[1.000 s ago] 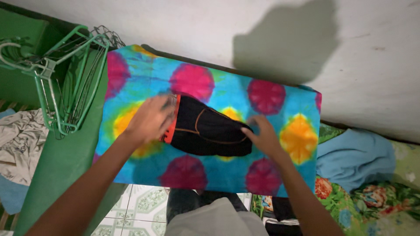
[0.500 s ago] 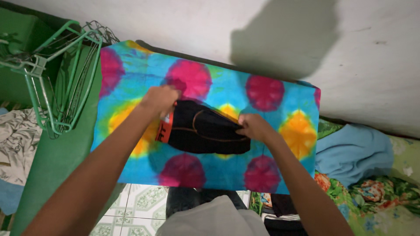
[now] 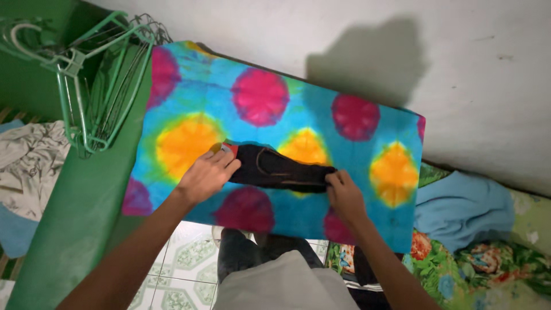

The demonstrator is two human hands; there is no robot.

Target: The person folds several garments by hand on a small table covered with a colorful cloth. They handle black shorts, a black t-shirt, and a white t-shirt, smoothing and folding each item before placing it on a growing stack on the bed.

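A small black garment with orange trim (image 3: 275, 167) lies folded into a narrow strip on a tie-dye cloth (image 3: 356, 117) of blue, pink and yellow that covers a table. My left hand (image 3: 206, 174) presses and grips the garment's left end, where the orange band shows. Pinching the right end of the strip is my right hand (image 3: 344, 195). Both hands hold the garment flat against the cloth.
A bunch of green plastic hangers (image 3: 86, 74) lies on the green surface (image 3: 74, 212) at the left. Crumpled light fabric (image 3: 26, 155) sits at the far left. A blue cloth (image 3: 465, 209) rests on floral bedding (image 3: 476, 264) at the right. A white wall (image 3: 470, 69) stands behind.
The garment has been folded over from a wider shape into a narrow strip. Both hands have come toward me, to the near half of the cloth.
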